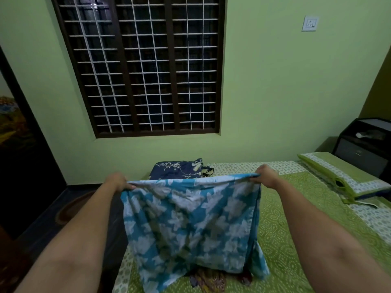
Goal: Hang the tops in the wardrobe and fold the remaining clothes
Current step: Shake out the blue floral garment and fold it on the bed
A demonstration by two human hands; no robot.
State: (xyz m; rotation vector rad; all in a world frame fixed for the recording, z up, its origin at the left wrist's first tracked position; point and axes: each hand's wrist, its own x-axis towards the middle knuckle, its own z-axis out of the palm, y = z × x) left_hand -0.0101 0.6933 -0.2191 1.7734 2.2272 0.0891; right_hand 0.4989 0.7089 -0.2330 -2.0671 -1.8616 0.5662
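Blue floral cloth (190,218): top edge stretched level between left hand (116,180) and right hand (267,175), both pinching corners; hangs over bed (296,240).

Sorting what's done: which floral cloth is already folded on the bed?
The navy floral one near the wall lies folded; the light blue one hangs spread between both hands.

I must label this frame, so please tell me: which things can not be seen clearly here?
- Clothes under the blue cloth: mostly covered by it, head view.
- Fingertips of the left hand and right hand: tucked behind the cloth's edge.
- Wardrobe: not identifiable in this view.
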